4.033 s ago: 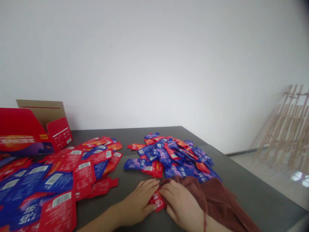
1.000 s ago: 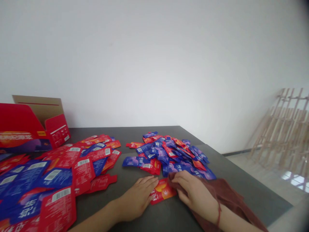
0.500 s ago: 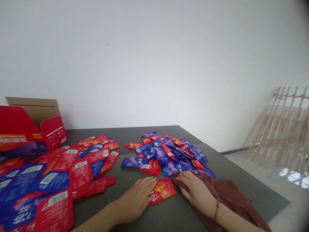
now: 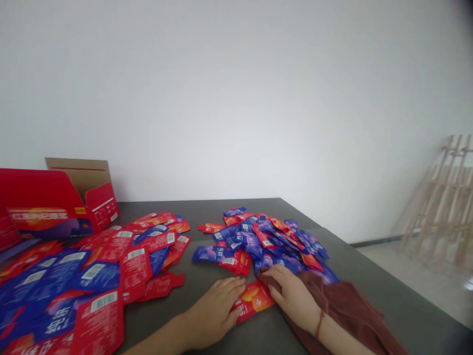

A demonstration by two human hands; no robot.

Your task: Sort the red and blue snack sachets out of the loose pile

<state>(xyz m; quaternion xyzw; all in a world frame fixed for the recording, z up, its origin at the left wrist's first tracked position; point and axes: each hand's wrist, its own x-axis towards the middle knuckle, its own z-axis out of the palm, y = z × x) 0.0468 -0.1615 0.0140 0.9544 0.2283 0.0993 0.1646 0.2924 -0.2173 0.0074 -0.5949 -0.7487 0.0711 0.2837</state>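
A red pouch (image 4: 254,299) with orange fruit print lies on the dark table between my hands. My left hand (image 4: 216,308) is closed on its left end and holds it against the table, with the thumb by the near edge. With bent fingers, my right hand (image 4: 291,293) grips a bunched brown cloth (image 4: 351,308) at the pouch's right edge. Part of the cloth is under the palm, and the rest trails towards the near right. Just beyond my hands is a heap of small red and blue pouches (image 4: 254,241).
To the left spreads a larger pile of red and blue pouches (image 4: 135,268), mostly barcode side up. An open red carton (image 4: 48,197) stands behind it. The table (image 4: 362,281) ends at a right edge, and a blurred wooden rack (image 4: 443,197) leans beyond it against the white wall.
My right hand with the cloth has shifted slightly left, onto the pouch's right edge. The left hand stays on the pouch. The view has turned a little to the left.
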